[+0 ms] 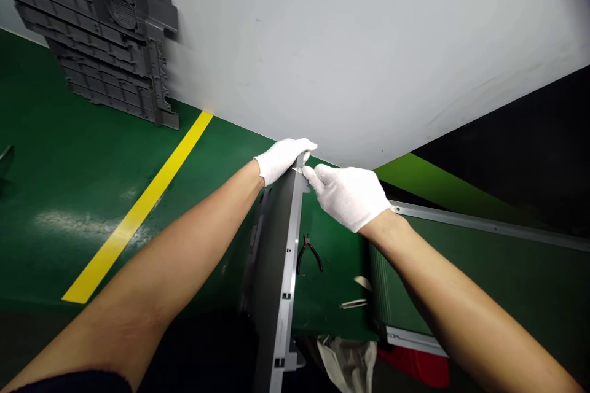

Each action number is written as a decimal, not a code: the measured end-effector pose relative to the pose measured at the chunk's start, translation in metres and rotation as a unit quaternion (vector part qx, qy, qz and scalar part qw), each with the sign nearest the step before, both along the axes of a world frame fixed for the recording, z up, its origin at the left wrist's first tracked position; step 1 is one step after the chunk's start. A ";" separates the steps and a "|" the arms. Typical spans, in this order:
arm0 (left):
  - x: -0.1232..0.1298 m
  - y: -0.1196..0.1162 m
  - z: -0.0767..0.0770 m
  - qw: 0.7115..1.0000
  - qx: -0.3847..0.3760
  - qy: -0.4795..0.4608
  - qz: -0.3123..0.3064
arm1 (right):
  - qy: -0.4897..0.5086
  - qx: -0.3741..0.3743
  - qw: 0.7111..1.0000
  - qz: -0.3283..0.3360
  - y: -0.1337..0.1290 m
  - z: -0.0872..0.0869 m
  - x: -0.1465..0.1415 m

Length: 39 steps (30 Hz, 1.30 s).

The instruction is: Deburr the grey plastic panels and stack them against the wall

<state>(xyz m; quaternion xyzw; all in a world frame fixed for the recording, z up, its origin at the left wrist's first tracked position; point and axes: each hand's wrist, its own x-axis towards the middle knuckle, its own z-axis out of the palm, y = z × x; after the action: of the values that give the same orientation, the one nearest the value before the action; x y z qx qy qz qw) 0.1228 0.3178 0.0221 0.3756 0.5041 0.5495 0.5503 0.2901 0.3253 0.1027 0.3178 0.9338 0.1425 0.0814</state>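
My left hand [284, 159], in a white glove, is closed around the far end of a long grey panel [289, 258] that stands on edge. My right hand [348, 193], gloved in white too, is closed on a small knife, whose pointed blade [297, 170] lies against the panel's edge close to the left hand. Its handle is hidden in the glove. Small square slots line the panel's narrow edge. Just right of the panel, black-handled cutting pliers [308, 253] lie on the green surface.
Dark grey moulded panels [115, 43] lean on the white wall [322, 43] at upper left. A yellow stripe [142, 202] crosses the green floor. At right stands a green conveyor belt [461, 270] with metal rails. A pale cloth bag [350, 359] and a red item [417, 368] lie below.
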 end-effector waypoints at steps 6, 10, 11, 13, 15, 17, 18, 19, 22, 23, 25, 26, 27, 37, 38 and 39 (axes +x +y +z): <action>0.000 0.000 0.000 1.000 -0.006 -0.016 -0.002 | -0.005 0.002 1.000 -0.001 -0.001 0.000 0.001; 0.000 0.002 -0.003 1.000 -0.001 -0.030 -0.007 | -0.004 0.013 1.000 0.002 -0.001 -0.001 0.003; 0.000 0.003 -0.004 1.000 -0.002 -0.030 -0.008 | -0.003 0.016 1.000 0.002 -0.002 -0.002 0.003; 0.000 0.003 -0.004 1.000 -0.002 -0.027 -0.008 | -0.001 0.020 1.000 0.003 -0.002 -0.002 0.003; 0.000 0.003 -0.004 1.000 -0.001 -0.024 -0.007 | 0.003 0.022 1.000 0.001 -0.003 -0.002 0.003; 0.000 0.002 -0.002 1.000 0.000 -0.021 -0.008 | 0.003 0.022 1.000 -0.001 -0.003 -0.002 0.003; 0.000 0.002 -0.001 1.000 0.000 -0.020 -0.008 | 0.002 0.021 1.000 -0.002 -0.003 -0.002 0.003; 0.000 0.001 0.000 1.000 -0.002 -0.020 -0.009 | 0.001 0.021 1.000 -0.003 -0.004 -0.002 0.003; 0.001 0.001 0.002 1.000 -0.008 -0.028 -0.011 | 0.000 0.020 1.000 -0.002 -0.005 -0.001 0.004; 0.001 0.000 0.003 0.999 -0.011 -0.032 -0.012 | 0.001 0.021 1.000 -0.002 -0.005 -0.002 0.004; 0.001 0.000 0.004 0.999 -0.015 -0.035 -0.013 | 0.005 0.024 1.000 0.001 -0.005 -0.002 0.005; 0.001 0.000 0.004 0.999 -0.016 -0.035 -0.013 | 0.008 0.027 1.000 0.002 -0.005 -0.003 0.006; 0.001 0.001 0.004 0.999 -0.016 -0.034 -0.014 | 0.011 0.029 0.999 0.004 -0.005 -0.003 0.006; 0.001 0.001 0.001 0.999 -0.014 -0.047 -0.019 | 0.071 0.002 0.997 0.039 -0.012 -0.007 0.015; 0.000 0.001 0.000 0.999 -0.009 -0.044 -0.015 | 0.083 -0.022 0.995 0.052 -0.016 -0.007 0.018; -0.001 0.001 -0.001 0.999 -0.003 -0.040 -0.012 | 0.099 -0.051 0.992 0.064 -0.020 -0.006 0.022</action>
<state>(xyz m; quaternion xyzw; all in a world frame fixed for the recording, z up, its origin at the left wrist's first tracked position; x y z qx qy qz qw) 0.1216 0.3186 0.0214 0.3574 0.4788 0.5559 0.5780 0.3121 0.3054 0.0966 0.2654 0.9617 0.0676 -0.0047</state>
